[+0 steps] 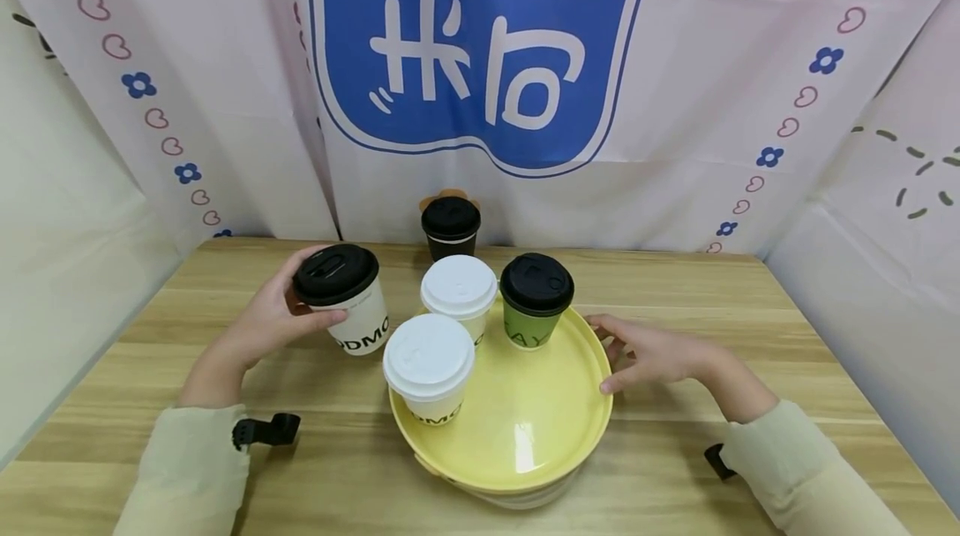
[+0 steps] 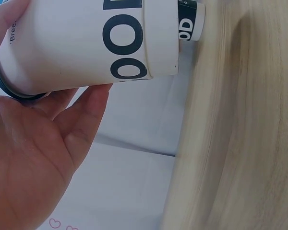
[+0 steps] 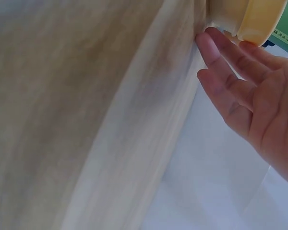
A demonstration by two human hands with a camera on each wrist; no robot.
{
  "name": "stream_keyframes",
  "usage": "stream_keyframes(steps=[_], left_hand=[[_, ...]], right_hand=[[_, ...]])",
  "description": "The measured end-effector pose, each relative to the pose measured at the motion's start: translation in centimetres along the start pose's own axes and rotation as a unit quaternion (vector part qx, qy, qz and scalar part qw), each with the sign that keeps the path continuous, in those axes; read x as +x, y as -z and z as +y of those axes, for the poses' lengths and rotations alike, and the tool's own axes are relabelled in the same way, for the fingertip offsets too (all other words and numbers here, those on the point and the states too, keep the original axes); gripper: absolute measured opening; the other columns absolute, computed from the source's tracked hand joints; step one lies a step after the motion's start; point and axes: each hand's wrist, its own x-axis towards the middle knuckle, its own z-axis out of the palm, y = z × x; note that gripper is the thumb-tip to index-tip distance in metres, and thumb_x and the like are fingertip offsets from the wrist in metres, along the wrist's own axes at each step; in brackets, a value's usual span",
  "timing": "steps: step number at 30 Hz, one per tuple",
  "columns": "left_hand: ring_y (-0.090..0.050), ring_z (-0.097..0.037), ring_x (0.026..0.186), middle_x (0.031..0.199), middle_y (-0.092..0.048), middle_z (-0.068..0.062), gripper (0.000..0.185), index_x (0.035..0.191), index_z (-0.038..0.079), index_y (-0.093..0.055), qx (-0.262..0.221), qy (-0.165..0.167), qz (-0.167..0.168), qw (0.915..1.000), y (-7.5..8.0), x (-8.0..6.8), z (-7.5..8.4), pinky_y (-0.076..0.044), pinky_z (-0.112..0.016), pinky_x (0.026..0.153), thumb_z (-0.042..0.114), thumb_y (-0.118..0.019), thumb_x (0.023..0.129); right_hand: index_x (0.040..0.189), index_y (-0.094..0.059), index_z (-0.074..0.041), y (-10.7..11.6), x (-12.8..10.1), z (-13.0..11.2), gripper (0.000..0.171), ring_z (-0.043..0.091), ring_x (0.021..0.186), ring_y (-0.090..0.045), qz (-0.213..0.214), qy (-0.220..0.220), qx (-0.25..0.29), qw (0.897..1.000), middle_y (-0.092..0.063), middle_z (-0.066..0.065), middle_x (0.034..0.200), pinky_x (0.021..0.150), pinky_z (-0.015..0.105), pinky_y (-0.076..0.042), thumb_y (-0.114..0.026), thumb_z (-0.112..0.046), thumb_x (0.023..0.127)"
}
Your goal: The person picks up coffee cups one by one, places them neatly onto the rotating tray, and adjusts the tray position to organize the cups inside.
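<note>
A white cup with a black lid (image 1: 347,296) is gripped by the left hand (image 1: 264,321), fingers and thumb curled round its side, just left of the yellow tray (image 1: 525,428); in the left wrist view the cup (image 2: 86,43) is seen tilted against the palm, apparently lifted clear of the wooden worktop (image 1: 750,303). The tray's right rim is touched by the right hand (image 1: 652,353), its fingers (image 3: 221,52) spread and nearly straight, probably to steady the tray. On the tray, two white-lidded cups (image 1: 429,365) (image 1: 459,290) and a green cup with a black lid (image 1: 536,298) are grouped at its far-left part. Behind the tray, a black cup (image 1: 451,227) stands alone by the backdrop (image 1: 480,61).
</note>
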Motion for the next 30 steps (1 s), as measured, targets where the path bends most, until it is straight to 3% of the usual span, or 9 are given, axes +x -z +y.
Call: stream_keyframes(steps=[12, 23, 30], left_hand=[[-0.060, 0.001, 0.108, 0.130, -0.053, 0.018, 0.077, 0.150, 0.013, -0.032, -0.008, -0.012, -0.004, 0.9999, 0.1, -0.1, -0.2, -0.054, -0.020, 0.084, 0.000, -0.073, 0.086], [-0.060, 0.002, 0.109, 0.129, -0.054, 0.019, 0.077, 0.149, 0.012, -0.033, -0.004, -0.020, 0.002, 0.9998, 0.3, -0.2, 0.3, -0.054, -0.018, 0.084, -0.002, -0.073, 0.085], [-0.060, 0.002, 0.108, 0.128, -0.054, 0.018, 0.078, 0.149, 0.010, -0.032, 0.004, -0.020, -0.003, 0.9998, 0.4, -0.3, 0.3, -0.054, -0.019, 0.085, -0.001, -0.074, 0.085]], right_hand=[[0.152, -0.028, -0.002, -0.5, -0.8, -0.7, 0.088, 0.022, 0.108, -0.061, 0.024, -0.018, -0.038, 0.999, -0.055, 0.015, 0.135, 0.092, 0.054, -0.047, -0.078, -0.033, 0.086], [0.151, -0.029, -0.004, -1.0, -1.1, -1.2, 0.089, 0.019, 0.106, -0.061, 0.036, -0.021, -0.067, 0.997, -0.056, 0.012, 0.134, 0.096, 0.047, -0.048, -0.078, -0.040, 0.085], [0.151, -0.026, 0.002, 0.3, -0.8, -0.7, 0.074, 0.030, 0.111, -0.061, 0.035, 0.013, -0.010, 0.999, -0.051, 0.026, 0.137, 0.094, 0.060, -0.048, -0.067, -0.024, 0.095]])
